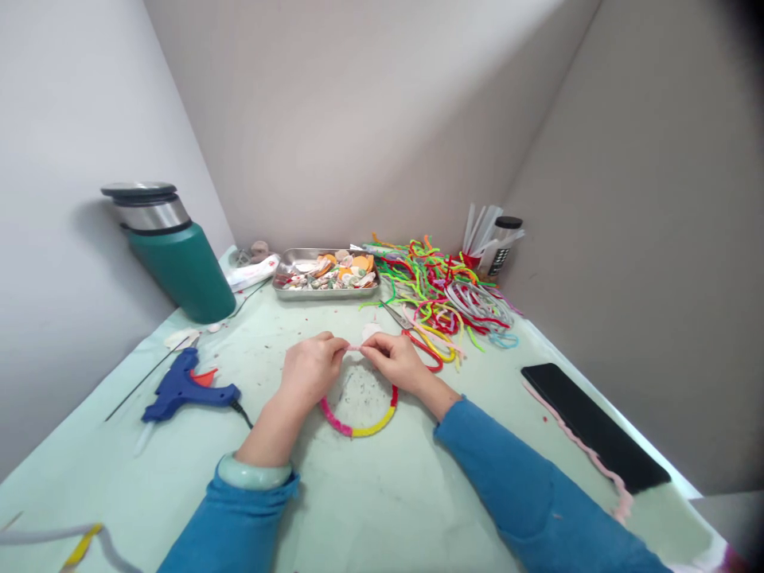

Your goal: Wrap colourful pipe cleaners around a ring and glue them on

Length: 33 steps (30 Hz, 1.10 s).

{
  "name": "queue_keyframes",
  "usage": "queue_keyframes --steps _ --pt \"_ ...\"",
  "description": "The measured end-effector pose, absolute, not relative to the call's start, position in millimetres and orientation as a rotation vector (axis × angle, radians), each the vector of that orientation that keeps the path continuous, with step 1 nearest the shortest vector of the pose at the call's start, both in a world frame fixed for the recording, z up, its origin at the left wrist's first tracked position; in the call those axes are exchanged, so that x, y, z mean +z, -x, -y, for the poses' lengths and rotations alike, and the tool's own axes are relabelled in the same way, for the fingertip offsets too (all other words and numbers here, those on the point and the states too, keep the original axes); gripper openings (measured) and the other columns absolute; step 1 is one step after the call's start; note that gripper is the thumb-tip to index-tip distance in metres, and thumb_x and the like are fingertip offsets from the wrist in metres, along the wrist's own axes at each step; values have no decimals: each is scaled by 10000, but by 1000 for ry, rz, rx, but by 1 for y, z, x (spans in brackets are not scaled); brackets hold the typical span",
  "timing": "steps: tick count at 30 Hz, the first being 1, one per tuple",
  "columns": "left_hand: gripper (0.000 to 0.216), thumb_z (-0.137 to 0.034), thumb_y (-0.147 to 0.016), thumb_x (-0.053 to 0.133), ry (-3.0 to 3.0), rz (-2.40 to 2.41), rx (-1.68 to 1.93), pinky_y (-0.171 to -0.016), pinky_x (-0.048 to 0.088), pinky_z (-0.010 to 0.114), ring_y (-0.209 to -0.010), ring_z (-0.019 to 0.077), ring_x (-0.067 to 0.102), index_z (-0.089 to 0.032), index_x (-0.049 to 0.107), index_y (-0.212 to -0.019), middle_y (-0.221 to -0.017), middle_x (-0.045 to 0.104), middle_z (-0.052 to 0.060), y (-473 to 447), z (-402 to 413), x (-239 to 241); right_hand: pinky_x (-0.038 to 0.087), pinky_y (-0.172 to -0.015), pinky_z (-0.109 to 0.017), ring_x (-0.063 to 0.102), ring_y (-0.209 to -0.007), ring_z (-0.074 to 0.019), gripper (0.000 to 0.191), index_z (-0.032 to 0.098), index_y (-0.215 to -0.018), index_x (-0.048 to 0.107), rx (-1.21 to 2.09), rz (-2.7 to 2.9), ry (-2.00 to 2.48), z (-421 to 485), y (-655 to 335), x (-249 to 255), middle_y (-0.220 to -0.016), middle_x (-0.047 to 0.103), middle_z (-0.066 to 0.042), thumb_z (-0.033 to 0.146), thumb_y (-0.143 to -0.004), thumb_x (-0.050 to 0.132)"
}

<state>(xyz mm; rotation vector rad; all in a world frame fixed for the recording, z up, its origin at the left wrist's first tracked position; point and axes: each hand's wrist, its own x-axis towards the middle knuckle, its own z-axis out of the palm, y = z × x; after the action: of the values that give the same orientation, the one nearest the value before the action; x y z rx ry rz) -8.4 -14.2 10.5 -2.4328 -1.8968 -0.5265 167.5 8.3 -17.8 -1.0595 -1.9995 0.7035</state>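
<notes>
A ring (375, 430) wrapped in magenta, yellow and red fuzzy pipe cleaner rests low over the table in front of me. My left hand (311, 368) is closed in a pinch at its upper left, and my right hand (396, 362) pinches at its upper right. Between the two sets of fingertips runs a short pale pink pipe cleaner (354, 348). Both hands cover the ring's upper part, so whether the pink piece is wound on it cannot be made out. Just beyond the right hand lie scissors with red handles (430, 360).
A blue glue gun (186, 387) lies left, near a green bottle (182, 270). At the back are a metal tray (325, 294) of small pieces and a pile of coloured pipe cleaners (430, 274). A black phone-like slab (590, 426) and pink strand (576, 440) lie right.
</notes>
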Motion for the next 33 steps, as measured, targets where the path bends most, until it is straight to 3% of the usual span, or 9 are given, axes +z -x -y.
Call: queue_keyframes --steps 6,18,23,29,33 --pt "291 -303 -833 402 2267 2108 -490 -611 360 250 -798 166 592 -281 676 -928 -924 669 7 11 9 10 361 -549 -201 506 -568 -101 245 185 -952 607 647 1937 1105 -10 -170 -15 -640 583 18 363 -852 472" --pt "334 -362 -864 353 2325 1976 -323 -596 350 256 -775 178 597 -246 666 -876 -866 667 33 14 8 6 361 -590 -205 539 -614 -106 201 188 -860 627 382 2059 1141 -9 -172 -17 -697 628 5 290 -866 454" --pt "323 -367 -862 360 2344 1976 -377 -587 349 253 -766 173 597 -274 669 -881 -867 671 17 13 9 7 374 -667 -211 568 -736 -122 241 184 -821 631 211 2095 1156 -13 -182 -6 -796 650 -21 299 -881 428" --pt "307 -379 -842 396 2390 2075 -433 -612 365 251 -800 182 604 -284 683 -895 -894 696 17 12 8 9 371 -711 -253 574 -851 -167 282 211 -886 643 -130 2015 1683 -23 -219 15 -922 648 -49 374 -869 414" --pt "307 -385 -833 404 2384 2107 -457 -627 386 260 -818 196 610 -291 687 -905 -915 701 16 12 7 8 375 -666 -283 584 -844 -217 355 196 -876 650 -157 2066 2069 -26 -234 22 -908 656 -91 474 -822 437"
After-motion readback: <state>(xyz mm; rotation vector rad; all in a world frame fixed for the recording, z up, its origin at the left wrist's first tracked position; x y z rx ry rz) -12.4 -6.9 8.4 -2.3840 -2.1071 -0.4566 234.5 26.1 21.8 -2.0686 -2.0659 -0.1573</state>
